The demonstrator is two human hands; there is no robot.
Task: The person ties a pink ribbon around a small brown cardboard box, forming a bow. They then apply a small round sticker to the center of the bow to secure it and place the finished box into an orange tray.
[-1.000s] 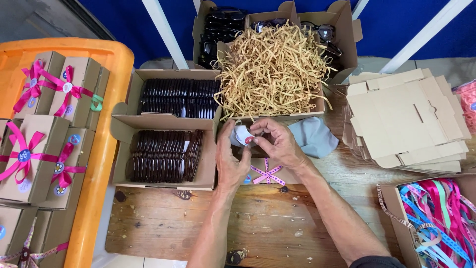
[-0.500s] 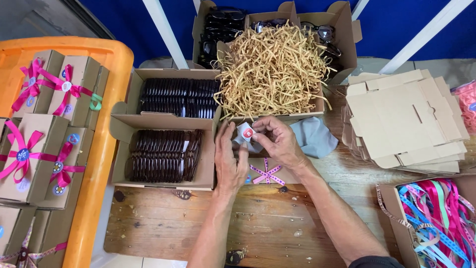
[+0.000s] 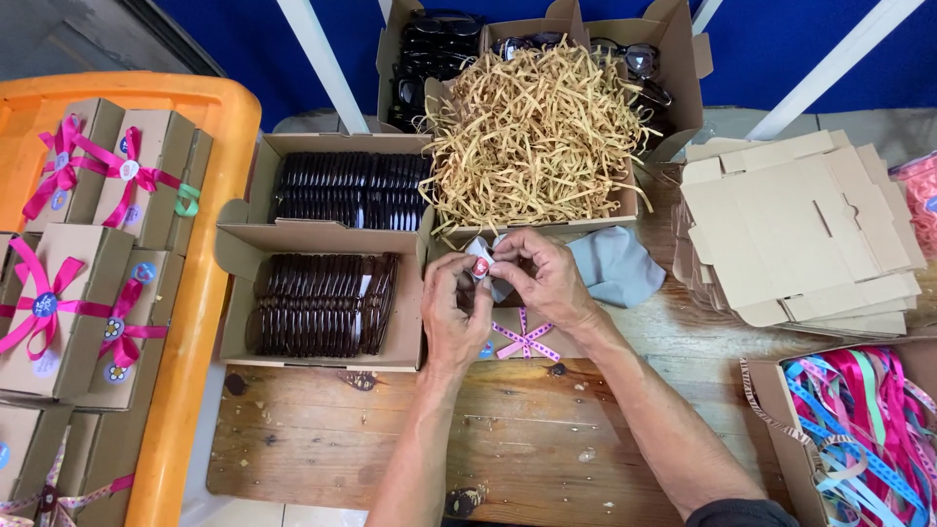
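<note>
My left hand (image 3: 451,314) and my right hand (image 3: 540,276) meet above the wooden table (image 3: 508,439), both pinching a small white sticker sheet with a red round sticker (image 3: 480,265) between the fingertips. Under the hands lies a brown gift box tied with a pink ribbon bow (image 3: 525,341), mostly hidden by the hands. Just beyond the fingers stands an open carton heaped with tan shredded paper (image 3: 535,137).
Two open cartons of dark round items (image 3: 322,304) (image 3: 346,190) sit to the left. An orange tray (image 3: 200,293) holds several ribboned gift boxes (image 3: 59,303). Flat cardboard blanks (image 3: 800,229) are stacked right, a box of coloured ribbons (image 3: 859,420) at lower right, a grey cloth (image 3: 615,265) beside my right hand.
The hands have shifted slightly left and brought the sticker sheet up between the fingertips; the red sticker now shows more plainly.
</note>
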